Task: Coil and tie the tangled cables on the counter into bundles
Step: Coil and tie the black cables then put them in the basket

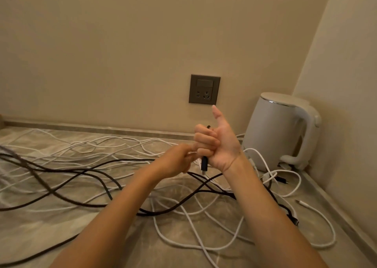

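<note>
Above the marbled surface (pixel 40 233), near its back corner, my right grip (pixel 219 145) is raised with the palm turned towards me. Its fingers are curled tight round the end of a black cable (pixel 204 162), and the thumb stands straight up. The cable's plug hangs out just below my fist, and a short dark stub shows above my index finger.

My left grip (pixel 175 162) is right beside it, lower and to the left. Its fingertips are bunched and reach in against the little-finger side of my right fist. I cannot tell whether they pinch a strand there or only touch, because the spot is small and blurred.

Below my forearms the tangle lies loose and uncoiled. More black cables (pixel 159 213) snake across from the left edge and cross over and under each other. White cables (pixel 334 234) spread across the back of the surface and form wide loops towards the right. One white connector tip (pixel 301 202) lies free near the right edge.

A white kettle (pixel 279 133) stands in the corner with some white strands running up beside its base. A grey wall socket (pixel 204 89) is set in the wall behind my raised thumb.
</note>
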The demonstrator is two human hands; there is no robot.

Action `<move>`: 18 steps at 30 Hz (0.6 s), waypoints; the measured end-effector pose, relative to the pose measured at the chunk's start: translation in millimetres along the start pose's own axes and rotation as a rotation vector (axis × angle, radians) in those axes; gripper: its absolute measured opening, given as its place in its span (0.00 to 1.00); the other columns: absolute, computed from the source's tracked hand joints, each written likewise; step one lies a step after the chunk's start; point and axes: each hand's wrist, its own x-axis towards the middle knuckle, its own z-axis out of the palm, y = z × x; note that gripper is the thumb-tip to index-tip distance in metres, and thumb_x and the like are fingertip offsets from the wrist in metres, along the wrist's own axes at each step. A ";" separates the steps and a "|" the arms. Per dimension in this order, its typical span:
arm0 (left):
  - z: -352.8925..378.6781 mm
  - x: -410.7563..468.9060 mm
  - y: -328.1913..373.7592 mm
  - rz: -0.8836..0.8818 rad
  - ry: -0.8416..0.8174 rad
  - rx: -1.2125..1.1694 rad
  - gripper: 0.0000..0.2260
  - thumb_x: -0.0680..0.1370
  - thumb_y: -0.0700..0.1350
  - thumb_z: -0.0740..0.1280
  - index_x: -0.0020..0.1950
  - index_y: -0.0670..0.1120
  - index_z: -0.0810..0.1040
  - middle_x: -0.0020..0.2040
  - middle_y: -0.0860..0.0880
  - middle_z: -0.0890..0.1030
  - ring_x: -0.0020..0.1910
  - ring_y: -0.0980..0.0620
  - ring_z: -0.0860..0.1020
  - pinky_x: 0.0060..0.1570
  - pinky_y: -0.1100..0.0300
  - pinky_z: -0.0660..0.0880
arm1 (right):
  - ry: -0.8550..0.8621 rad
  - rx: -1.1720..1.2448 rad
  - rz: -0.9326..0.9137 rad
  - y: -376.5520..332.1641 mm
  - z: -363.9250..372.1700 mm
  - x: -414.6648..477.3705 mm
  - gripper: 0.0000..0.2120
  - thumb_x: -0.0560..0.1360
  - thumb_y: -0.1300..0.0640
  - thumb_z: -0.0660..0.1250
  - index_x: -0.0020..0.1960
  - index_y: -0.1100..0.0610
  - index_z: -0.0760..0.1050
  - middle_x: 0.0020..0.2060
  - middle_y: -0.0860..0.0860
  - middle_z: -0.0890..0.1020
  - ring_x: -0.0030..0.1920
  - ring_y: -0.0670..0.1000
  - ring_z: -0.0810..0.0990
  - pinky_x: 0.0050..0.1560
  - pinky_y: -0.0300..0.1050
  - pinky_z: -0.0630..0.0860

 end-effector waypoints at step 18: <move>-35.7 -18.2 21.7 0.003 -0.247 0.291 0.09 0.77 0.48 0.65 0.39 0.48 0.79 0.31 0.55 0.74 0.28 0.61 0.70 0.30 0.68 0.63 | 0.231 -0.323 -0.235 -3.5 -14.5 -4.1 0.28 0.78 0.38 0.46 0.36 0.60 0.68 0.27 0.51 0.65 0.27 0.47 0.61 0.28 0.38 0.64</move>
